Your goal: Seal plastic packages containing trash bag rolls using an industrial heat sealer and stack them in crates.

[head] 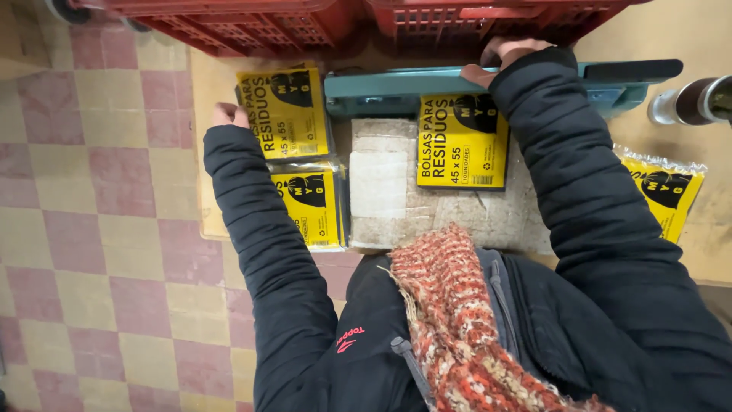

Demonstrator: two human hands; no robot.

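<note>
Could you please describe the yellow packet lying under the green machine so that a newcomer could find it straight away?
Start at the long green machine at the far edge of the table, where the right hand presses its bar. The yellow packet pokes out beneath it, on a pale board. Unlike the other yellow packets, it lies between the person's arms.

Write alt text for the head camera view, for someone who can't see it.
Seen from above, a person in a dark jacket and red knitted scarf presses the right hand on a teal heat sealer's arm over a yellow packet of bags. The left hand rests beside two more yellow packets on the wooden table, red crates behind.
</note>
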